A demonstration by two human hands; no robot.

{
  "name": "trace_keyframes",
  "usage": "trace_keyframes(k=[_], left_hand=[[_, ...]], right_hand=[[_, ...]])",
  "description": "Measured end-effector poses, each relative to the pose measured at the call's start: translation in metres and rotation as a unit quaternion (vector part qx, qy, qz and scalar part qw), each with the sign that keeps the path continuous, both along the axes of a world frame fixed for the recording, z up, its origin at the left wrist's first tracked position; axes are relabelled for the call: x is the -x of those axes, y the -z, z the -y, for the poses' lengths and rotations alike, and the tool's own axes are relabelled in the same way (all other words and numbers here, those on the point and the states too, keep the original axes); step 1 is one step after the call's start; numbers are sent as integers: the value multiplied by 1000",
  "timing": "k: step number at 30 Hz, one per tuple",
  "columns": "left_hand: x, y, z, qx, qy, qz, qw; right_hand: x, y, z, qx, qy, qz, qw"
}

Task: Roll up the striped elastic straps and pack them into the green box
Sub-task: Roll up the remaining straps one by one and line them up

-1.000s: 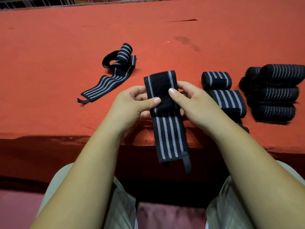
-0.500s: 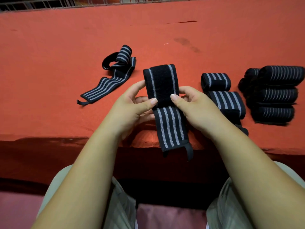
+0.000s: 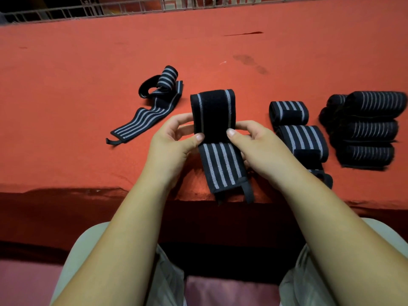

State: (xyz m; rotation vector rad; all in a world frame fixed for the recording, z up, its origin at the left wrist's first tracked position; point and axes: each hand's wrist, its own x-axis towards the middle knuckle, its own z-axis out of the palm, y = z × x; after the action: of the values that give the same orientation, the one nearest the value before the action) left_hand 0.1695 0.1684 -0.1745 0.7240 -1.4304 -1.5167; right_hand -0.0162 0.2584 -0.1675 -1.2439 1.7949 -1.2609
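L hand (image 3: 171,146) & R hand (image 3: 254,144) pinch a striped elastic strap (image 3: 217,138) by its edges, thumbs on top, above the red cloth (image 3: 66,85). Half-unrolled strap (image 3: 152,109) lies to the L; rolled straps (image 3: 362,129) to the R.

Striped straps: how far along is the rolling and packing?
Done: a stack of rolled straps at right, more rolls beside it. In hand: left hand and right hand pinch one unrolled strap. Left: the loose strap; no green box in view.

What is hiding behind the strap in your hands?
Fingers of the left hand and right hand curl behind the strap; their tips are covered. Below lies red cloth.
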Motion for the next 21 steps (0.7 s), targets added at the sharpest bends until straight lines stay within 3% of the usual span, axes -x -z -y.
trace_keyframes(k=[5, 11, 15, 21], left_hand=[[1, 2, 1, -30, -18, -7, 999], [2, 3, 0, -38, -36, 4, 999], [3, -1, -4, -56, -33, 14, 998], [4, -5, -5, -94, -11, -4, 996]], right_hand=[[-1, -2, -2, -7, 17, 46, 999], [-2, -13, -3, -21, -22, 224, 974], [-3, -14, -7, -8, -50, 219, 974], [-3, -13, -7, 51, 1, 214, 976]])
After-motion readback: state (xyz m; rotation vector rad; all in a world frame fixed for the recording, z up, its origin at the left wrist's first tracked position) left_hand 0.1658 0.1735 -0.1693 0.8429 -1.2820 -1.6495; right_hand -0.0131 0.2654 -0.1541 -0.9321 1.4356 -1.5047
